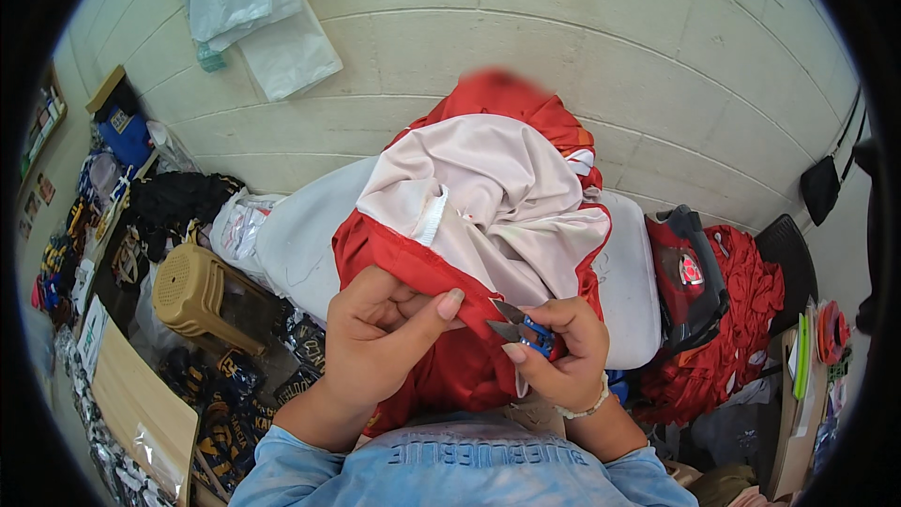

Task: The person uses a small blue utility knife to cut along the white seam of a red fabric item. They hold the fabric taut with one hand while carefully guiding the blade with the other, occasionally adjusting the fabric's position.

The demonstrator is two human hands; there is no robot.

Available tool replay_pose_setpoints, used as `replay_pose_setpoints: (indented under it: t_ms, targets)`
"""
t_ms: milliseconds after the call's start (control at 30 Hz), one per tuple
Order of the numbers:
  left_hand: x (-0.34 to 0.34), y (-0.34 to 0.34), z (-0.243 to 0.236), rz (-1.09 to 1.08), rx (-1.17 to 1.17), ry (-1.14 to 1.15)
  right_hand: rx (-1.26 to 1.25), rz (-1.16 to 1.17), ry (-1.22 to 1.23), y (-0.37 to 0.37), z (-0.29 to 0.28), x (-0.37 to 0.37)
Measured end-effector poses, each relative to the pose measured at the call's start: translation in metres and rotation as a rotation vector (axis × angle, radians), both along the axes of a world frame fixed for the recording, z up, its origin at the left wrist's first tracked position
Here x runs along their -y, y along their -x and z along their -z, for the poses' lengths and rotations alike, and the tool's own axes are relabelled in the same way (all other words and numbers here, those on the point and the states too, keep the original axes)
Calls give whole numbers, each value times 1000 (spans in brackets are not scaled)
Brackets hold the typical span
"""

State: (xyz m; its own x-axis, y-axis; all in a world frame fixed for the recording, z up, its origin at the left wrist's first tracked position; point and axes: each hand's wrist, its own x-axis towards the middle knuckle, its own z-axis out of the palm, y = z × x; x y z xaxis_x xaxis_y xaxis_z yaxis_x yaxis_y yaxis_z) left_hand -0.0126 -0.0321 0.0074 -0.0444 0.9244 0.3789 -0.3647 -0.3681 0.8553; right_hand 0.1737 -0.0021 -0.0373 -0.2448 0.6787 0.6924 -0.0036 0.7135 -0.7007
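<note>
A red garment with a pale inner side lies bunched over my lap and a white table. My left hand pinches the garment's red edge between thumb and fingers. Just right of it, my right hand is closed on small blue thread snips. Their two metal blades stand apart, pointing left at the red edge near my left fingertips. Whether the blades touch the cloth I cannot tell. A white tag shows on the inner side above my left hand.
A tan plastic stool stands at the left, near dark clothes and a wooden board. To the right are a red and dark grey case and a red fabric heap. Behind the table rises a block wall.
</note>
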Motion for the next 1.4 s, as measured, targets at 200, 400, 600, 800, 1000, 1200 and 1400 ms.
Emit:
replay_pose_setpoints:
  t_ms: [200, 400, 600, 800, 1000, 1200, 1400]
  targets:
    - [0, 1, 1, 30, 17, 11, -1, -20, -10, 2, -1, -1]
    - [0, 0, 3, 78, 40, 35, -28, -59, -6, 7, -5, -6]
    - [1, 0, 3, 69, 32, 41, -36, -53, -35, 10, -6, -8]
    - [1, -2, 4, 52, 58, 61, -33, -55, -15, 8, -5, -9]
    - [2, -2, 5, 42, -69, 16, -49, -79, 14, 8, -10, -7]
    - [4, -3, 4, 23, -92, -2, -3, -30, -34, 8, -11, -8]
    - [4, -1, 6, 9, -93, -12, -74, -51, 96, 8, -8, -3]
